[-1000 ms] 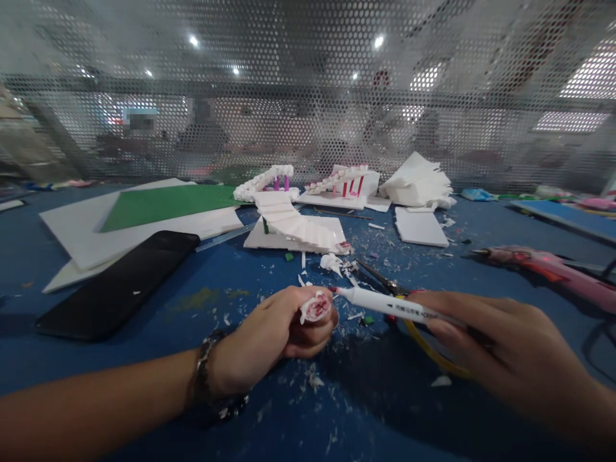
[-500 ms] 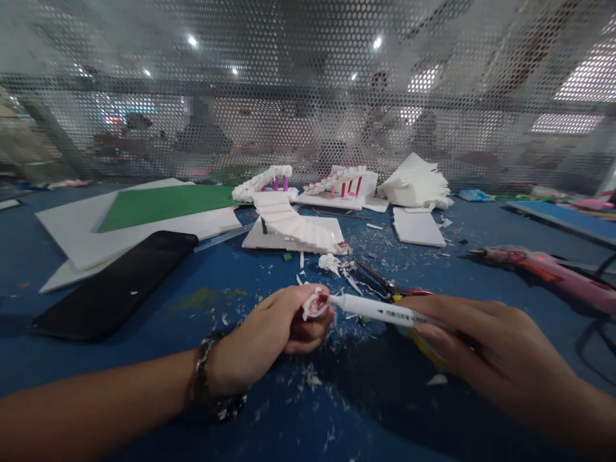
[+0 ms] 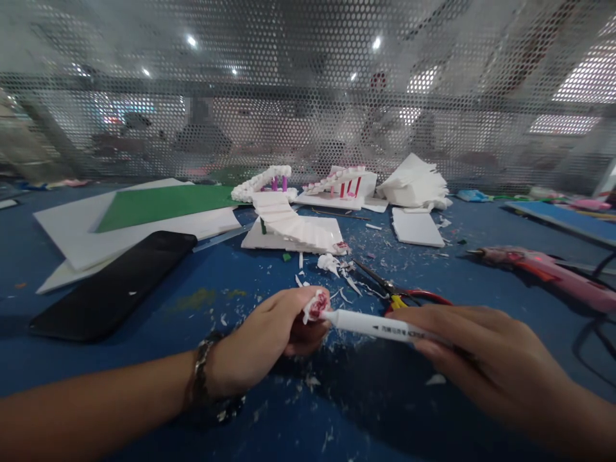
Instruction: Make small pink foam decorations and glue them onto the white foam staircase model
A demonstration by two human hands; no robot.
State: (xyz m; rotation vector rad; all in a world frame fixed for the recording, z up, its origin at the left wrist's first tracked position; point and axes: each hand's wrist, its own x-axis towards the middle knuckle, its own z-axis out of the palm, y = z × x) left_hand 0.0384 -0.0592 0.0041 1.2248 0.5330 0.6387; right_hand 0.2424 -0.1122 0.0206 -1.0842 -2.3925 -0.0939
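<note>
My left hand (image 3: 262,337) is closed around a small white foam piece (image 3: 315,306) stained red on its end. My right hand (image 3: 486,362) grips a white marker (image 3: 373,325) whose tip touches that stained end. Both hands hover just above the blue table (image 3: 158,308), near its front. Just beyond the marker lie scissors (image 3: 399,295) with red and yellow handles.
A black phone (image 3: 113,282) lies at the left, beside white and green sheets (image 3: 158,205). White foam staircase models (image 3: 293,224) stand mid-table, with a foam stack (image 3: 416,183) and a slab (image 3: 416,226) behind. A pink glue gun (image 3: 543,269) lies at the right. Foam scraps litter the table; a mesh screen closes the back.
The marker tip has moved left onto the foam piece and now sits lower on it. My right hand has slid down, uncovering the scissor handles.
</note>
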